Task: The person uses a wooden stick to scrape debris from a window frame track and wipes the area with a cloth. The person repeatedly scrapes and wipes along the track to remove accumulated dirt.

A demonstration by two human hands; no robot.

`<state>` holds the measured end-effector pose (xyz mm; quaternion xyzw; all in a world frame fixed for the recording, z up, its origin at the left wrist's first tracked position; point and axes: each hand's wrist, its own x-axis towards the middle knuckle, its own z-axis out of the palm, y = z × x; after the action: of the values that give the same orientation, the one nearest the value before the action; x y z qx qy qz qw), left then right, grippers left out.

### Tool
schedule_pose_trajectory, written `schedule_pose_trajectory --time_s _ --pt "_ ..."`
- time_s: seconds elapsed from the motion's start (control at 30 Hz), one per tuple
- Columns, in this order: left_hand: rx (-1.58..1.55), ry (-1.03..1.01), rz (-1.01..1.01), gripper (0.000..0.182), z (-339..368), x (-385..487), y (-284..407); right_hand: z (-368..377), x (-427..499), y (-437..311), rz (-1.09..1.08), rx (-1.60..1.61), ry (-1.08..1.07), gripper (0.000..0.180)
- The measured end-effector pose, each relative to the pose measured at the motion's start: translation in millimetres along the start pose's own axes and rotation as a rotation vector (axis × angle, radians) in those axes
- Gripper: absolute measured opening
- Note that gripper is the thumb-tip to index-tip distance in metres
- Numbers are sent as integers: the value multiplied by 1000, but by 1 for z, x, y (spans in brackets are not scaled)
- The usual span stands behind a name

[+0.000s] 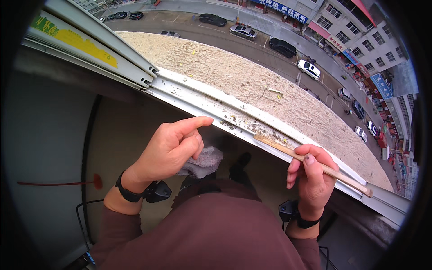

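Observation:
My right hand [315,172] grips a thin wooden stick [280,147] between thumb and fingers, its far end resting at the inner edge of the white window track [202,107]. Dark crumbs of dirt [233,125] and small yellowish bits lie in the track, just left of the stick's end. My left hand [173,148] has its index finger stretched out to the track's inner edge. Under that hand hangs a greyish-pink cloth [204,162], which its curled lower fingers seem to hold; the grip itself is hidden.
A window sash frame [94,44] with a torn yellow-green sticker stands at the left. Beyond the track is a rough concrete ledge [236,77] with small scraps on it. Past its edge, far below, lies a street [256,49] with parked cars. A red-headed rod [57,183] is at lower left.

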<state>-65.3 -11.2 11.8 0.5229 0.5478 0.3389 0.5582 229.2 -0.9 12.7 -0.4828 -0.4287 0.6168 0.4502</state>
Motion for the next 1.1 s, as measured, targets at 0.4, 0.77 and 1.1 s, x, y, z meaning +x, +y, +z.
schedule_pose_trajectory --time_s 0.4,0.77,1.1 --pt "724 -134 75 14 8 32 23 5 9 1 62 -36 -27 19" --pt "732 -176 80 23 6 37 23 3 12 2 135 35 51 20" --pt "510 -222 13 38 3 32 15 19 16 4 171 54 -49 22"
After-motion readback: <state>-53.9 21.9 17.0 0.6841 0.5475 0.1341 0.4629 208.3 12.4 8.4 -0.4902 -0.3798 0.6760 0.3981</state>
